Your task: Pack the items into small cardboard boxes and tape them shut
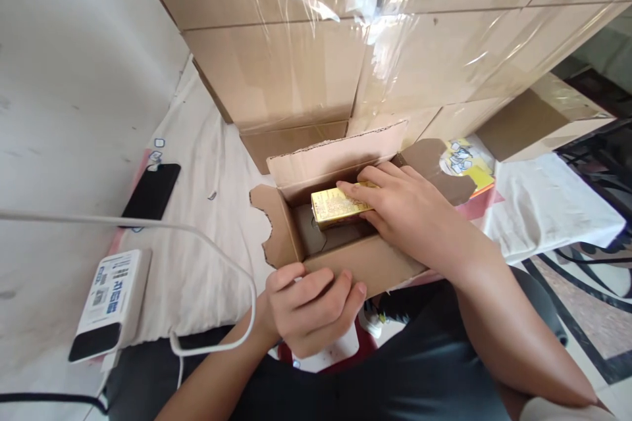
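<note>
An open cardboard box (pixel 368 262) sits at the table's front edge with its flaps folded outward. My right hand (pixel 395 204) reaches into it from the right. Between its thumb and fingers is a small gold carton (pixel 340 204) with printing on it, tilted over the box's opening. My left hand (pixel 313 306) is at the box's front left corner. Its fingers are curled against the front flap; the thumb is mostly hidden. Beneath the gold carton, part of the brown box floor shows.
Stacked cartons (pixel 286 75) under clear plastic wrap stand behind. To the left lie a black phone (pixel 152 192) and a white power bank (pixel 109 299), with a white cable (pixel 217 253) looping near my left wrist. A yellow printed packet (pixel 467 164) lies on the right; another open box (pixel 538 115) is beyond.
</note>
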`<act>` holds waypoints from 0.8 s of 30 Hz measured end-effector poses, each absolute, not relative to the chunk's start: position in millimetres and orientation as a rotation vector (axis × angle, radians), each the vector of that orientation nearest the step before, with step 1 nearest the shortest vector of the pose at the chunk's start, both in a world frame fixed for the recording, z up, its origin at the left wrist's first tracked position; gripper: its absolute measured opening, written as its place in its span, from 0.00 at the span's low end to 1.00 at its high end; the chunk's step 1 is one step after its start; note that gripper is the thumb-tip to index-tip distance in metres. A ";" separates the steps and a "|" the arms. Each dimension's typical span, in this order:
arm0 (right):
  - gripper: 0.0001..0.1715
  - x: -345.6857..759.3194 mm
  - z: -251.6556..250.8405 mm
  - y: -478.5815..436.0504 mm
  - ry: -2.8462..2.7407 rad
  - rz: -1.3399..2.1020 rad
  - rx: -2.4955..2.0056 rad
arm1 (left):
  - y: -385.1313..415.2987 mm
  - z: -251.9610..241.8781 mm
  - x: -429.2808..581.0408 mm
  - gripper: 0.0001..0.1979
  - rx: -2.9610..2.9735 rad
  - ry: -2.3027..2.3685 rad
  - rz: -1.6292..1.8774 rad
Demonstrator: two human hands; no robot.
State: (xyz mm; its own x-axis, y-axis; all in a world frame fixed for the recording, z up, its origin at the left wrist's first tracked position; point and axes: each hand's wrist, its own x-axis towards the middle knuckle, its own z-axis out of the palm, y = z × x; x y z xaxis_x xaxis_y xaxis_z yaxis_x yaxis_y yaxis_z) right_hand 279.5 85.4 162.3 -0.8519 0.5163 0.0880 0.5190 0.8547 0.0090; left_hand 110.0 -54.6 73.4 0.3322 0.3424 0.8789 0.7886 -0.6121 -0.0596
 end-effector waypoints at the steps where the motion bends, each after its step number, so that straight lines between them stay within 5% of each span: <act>1: 0.27 280.1 162.2 85.8 -2.943 -0.050 -0.826 | -53.8 73.1 109.8 0.06 -2.119 -0.993 -1.227; 24: 0.31 275.3 153.6 99.8 -2.889 0.174 -0.999 | -40.9 82.1 105.8 0.10 -2.045 -0.973 -1.203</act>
